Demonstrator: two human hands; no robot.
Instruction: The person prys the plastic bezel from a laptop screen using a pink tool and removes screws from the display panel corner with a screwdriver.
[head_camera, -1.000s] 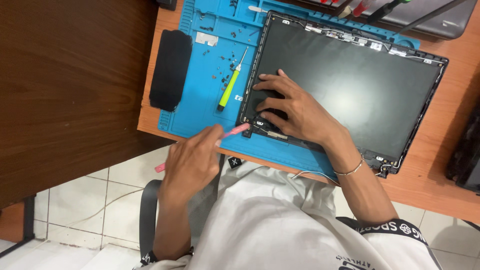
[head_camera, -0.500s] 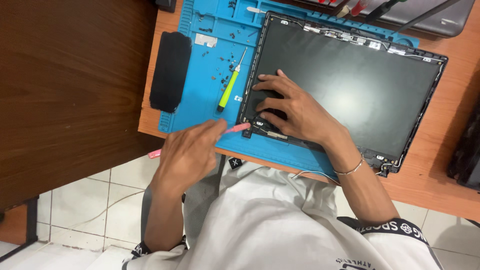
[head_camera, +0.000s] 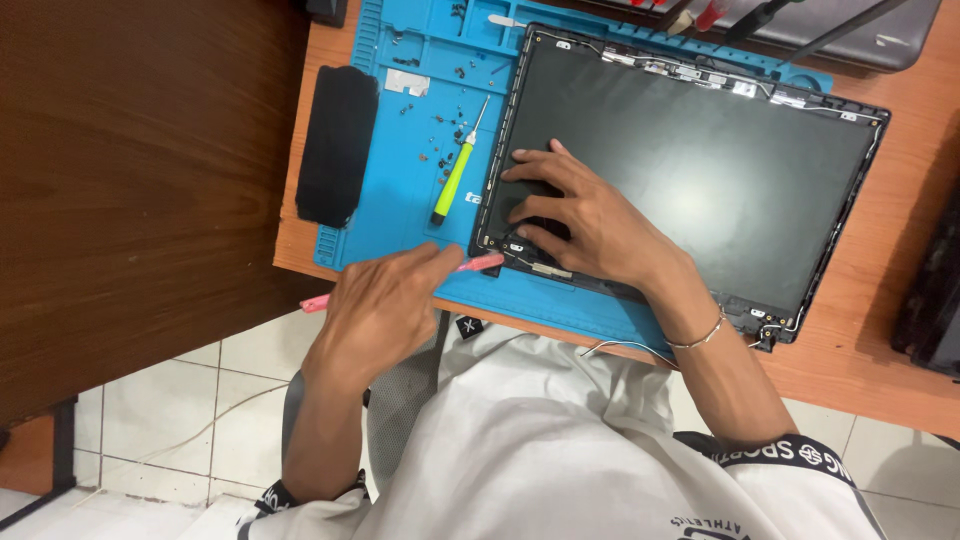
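Left-hand fingers (head_camera: 430, 268) closed around a thin pink pry tool (head_camera: 478, 264), its tip touching the near-left corner of the laptop screen panel (head_camera: 690, 170); its other end projects past the left hand (head_camera: 380, 310) over the desk edge. Right hand (head_camera: 590, 225) lies palm-down on the panel's near-left area, fingers spread, holding nothing. Panel rests on a blue work mat (head_camera: 410, 150) on the wooden desk (head_camera: 900, 370). A yellow-handled screwdriver (head_camera: 455, 175) lies on the mat just beside the panel, small screws scattered around it; a black pad (head_camera: 336, 145) sits at the mat's left edge
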